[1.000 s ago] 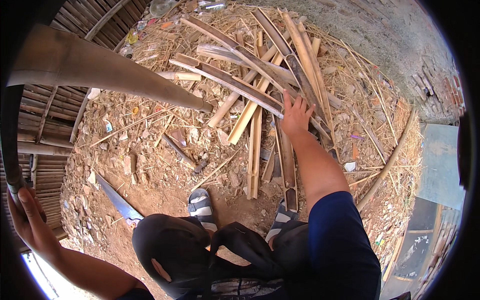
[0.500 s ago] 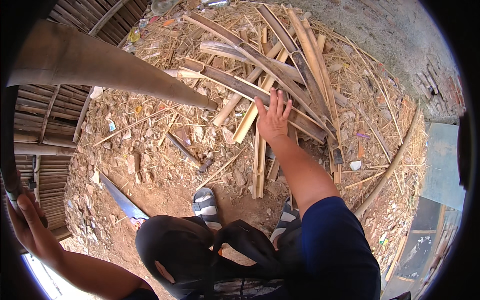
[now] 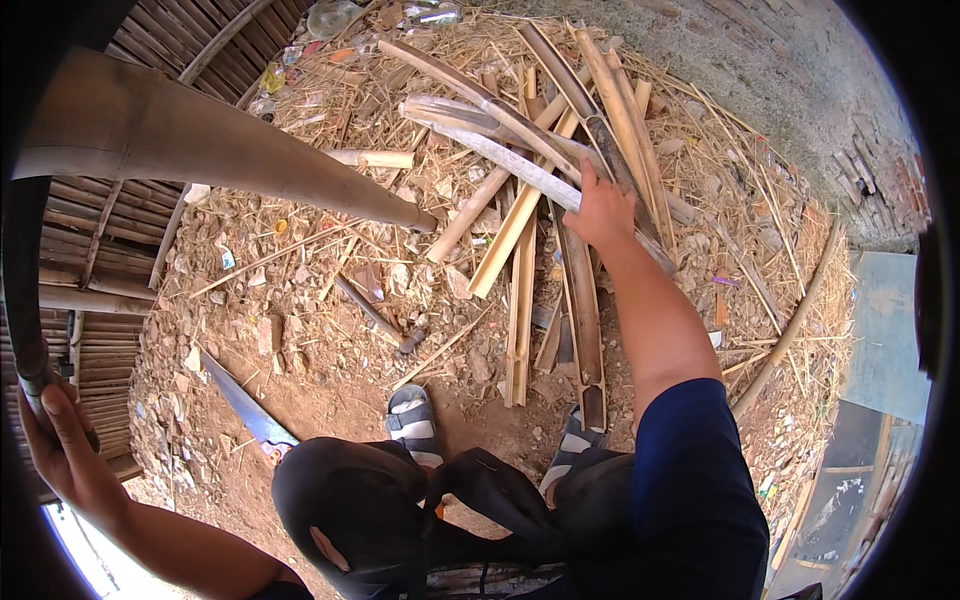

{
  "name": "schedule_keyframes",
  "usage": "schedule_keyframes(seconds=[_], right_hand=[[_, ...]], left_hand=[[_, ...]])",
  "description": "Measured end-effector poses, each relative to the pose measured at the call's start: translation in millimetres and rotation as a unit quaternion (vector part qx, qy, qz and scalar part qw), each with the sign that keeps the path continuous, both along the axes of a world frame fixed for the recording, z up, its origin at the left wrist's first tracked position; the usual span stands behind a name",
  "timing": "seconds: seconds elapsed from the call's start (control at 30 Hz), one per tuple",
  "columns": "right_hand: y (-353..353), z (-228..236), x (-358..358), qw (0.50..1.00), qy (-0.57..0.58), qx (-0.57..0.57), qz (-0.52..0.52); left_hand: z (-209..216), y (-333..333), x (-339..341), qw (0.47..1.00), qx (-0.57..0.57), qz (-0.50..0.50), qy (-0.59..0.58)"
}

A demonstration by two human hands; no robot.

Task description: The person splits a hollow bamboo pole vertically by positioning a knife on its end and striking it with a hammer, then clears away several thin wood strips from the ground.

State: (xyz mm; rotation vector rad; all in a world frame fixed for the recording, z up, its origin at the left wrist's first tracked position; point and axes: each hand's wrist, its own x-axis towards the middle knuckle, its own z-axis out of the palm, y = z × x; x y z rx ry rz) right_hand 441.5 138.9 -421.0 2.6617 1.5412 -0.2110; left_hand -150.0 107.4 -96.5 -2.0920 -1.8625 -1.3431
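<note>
My right hand (image 3: 606, 212) is closed over a pale grey split bamboo piece (image 3: 510, 160), rounded side up, on a loose heap of bamboo. Its thumb lies along the near edge and its index finger reaches across the far side; the other fingers are mostly hidden. Beneath and beyond it lie several split bamboo lengths (image 3: 627, 130), some with dark hollow insides. One dark-lined split piece (image 3: 580, 310) runs from under the hand toward my right foot. At the left rim my left hand (image 3: 62, 440) grips a long, dark, blade-like tool (image 3: 25, 290), partly cut off by the picture's edge.
A thick bamboo pole (image 3: 220, 130) slants in from the upper left. A handsaw (image 3: 245, 405) lies by my left knee, and a hammer-like tool (image 3: 375, 310) on the littered ground. A slatted wall (image 3: 90, 230) stands left, a rough wall (image 3: 780, 90) at upper right.
My right hand has gone from spread fingers to a closed grip and moved right. The split piece under it now shows its rounded side. My left hand still holds the dark tool.
</note>
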Motion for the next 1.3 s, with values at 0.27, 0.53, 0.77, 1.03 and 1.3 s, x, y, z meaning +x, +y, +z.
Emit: schedule_keyframes(seconds=[0.27, 0.53, 0.77, 1.03, 1.3], right_hand=[[-44.0, 30.1, 24.3, 0.998, 0.006, 0.022, 0.056], [-169.3, 61.8, 71.1, 0.998, -0.025, 0.039, 0.038], [-247.2, 56.2, 98.5, 0.997, -0.010, 0.069, -0.045], [-313.6, 25.0, 110.4, 0.988, 0.037, 0.079, -0.129], [-182.6, 58.8, 25.4, 0.977, 0.087, 0.102, 0.168]], left_hand=[[-10.7, 4.5, 15.7, 0.998, 0.051, 0.032, 0.002], [-5.8, 5.5, 28.5, 1.000, 0.014, -0.017, 0.005], [-0.3, 3.9, 37.1, 0.999, 0.005, -0.023, 0.037], [-3.4, 2.9, 36.7, 0.999, 0.032, -0.006, 0.005], [2.3, 8.2, 20.8, 0.999, -0.018, 0.026, 0.015]])
